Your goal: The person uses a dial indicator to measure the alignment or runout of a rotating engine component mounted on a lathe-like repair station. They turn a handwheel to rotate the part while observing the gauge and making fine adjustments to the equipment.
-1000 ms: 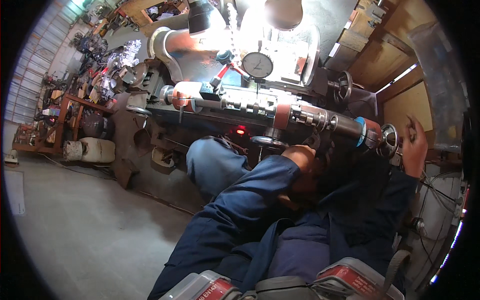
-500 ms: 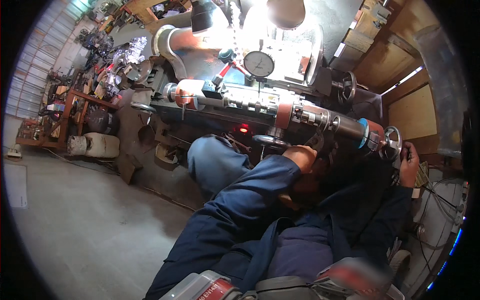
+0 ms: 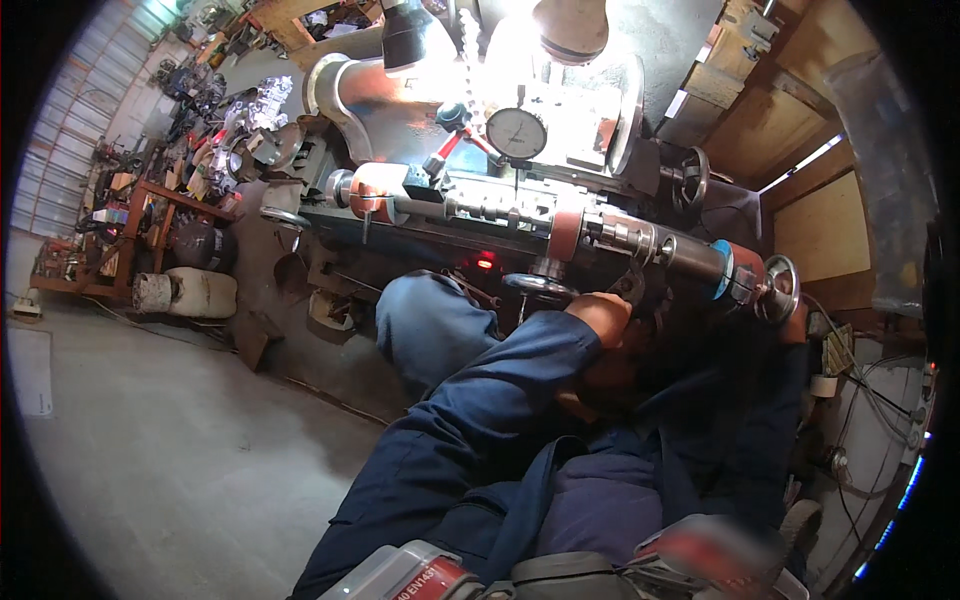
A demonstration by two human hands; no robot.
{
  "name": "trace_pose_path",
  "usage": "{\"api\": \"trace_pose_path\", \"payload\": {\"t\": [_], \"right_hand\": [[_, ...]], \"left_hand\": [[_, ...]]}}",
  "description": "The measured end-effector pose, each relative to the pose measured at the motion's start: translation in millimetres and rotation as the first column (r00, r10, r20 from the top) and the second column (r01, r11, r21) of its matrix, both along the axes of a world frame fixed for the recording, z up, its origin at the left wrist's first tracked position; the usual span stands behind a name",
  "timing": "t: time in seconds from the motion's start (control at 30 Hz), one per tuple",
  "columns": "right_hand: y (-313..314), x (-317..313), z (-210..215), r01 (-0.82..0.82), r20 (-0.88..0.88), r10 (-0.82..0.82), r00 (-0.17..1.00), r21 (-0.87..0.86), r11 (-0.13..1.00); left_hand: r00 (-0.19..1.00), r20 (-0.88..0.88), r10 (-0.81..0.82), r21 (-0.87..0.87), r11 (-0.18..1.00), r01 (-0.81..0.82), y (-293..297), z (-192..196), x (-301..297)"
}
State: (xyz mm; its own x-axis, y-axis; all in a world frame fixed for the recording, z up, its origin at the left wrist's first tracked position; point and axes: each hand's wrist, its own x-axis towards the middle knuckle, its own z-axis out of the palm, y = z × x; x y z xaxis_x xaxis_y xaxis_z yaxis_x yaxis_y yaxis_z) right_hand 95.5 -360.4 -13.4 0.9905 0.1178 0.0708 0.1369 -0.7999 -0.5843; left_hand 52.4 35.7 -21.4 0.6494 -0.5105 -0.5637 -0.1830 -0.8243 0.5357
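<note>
in the head view, the left hand (image 3: 601, 316) is curled beside a dark metal tool (image 3: 631, 288), under the long machine (image 3: 425, 238); whether it holds this, i am not able to tell. the right hand (image 3: 794, 325) is at the lower edge of the handwheel (image 3: 780, 290), which stands at the machine's right end. this hand is mostly hidden, so its spread and its grip i also am not able to tell. a dial gauge (image 3: 516, 133) stands above the metal shaft (image 3: 490, 209).
</note>
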Motion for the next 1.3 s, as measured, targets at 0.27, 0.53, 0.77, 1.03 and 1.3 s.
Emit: {"api": "trace_pose_path", "payload": {"t": [0.27, 0.53, 0.77, 1.03, 1.3], "right_hand": [[-36.7, -58.2, -0.7, 0.127, -0.130, -0.128, 0.983, -0.015, 0.992], [-13.7, -42.1, 50.4, 0.203, -0.069, -0.191, 0.979, 0.258, 0.945], [-26.6, 16.6, 26.5, 0.234, -0.058, -0.228, 0.972, 0.317, 0.919], [-30.8, 15.8, -16.6, 0.018, -0.096, -0.005, 0.995, 0.141, 0.990], [-44.3, -48.7, -38.6, 0.147, -0.065, -0.137, 0.988, 0.193, 0.970]], "left_hand": [[1.000, 0.007, -0.023, 0.051, 0.998, 0.023, -0.9, 4.5, 0.7], [0.999, -0.044, -0.028, 0.050, 0.998, 0.030, -1.9, 11.1, 2.9], [0.994, -0.066, -0.087, 0.050, 0.995, 0.090, -5.7, -3.2, 1.5], [0.939, -0.031, -0.343, -0.160, 0.929, 0.334, -41.3, -41.6, -53.5], [0.938, 0.073, -0.339, -0.591, 0.743, 0.314, -95.6, -87.1, -123.2]]}}
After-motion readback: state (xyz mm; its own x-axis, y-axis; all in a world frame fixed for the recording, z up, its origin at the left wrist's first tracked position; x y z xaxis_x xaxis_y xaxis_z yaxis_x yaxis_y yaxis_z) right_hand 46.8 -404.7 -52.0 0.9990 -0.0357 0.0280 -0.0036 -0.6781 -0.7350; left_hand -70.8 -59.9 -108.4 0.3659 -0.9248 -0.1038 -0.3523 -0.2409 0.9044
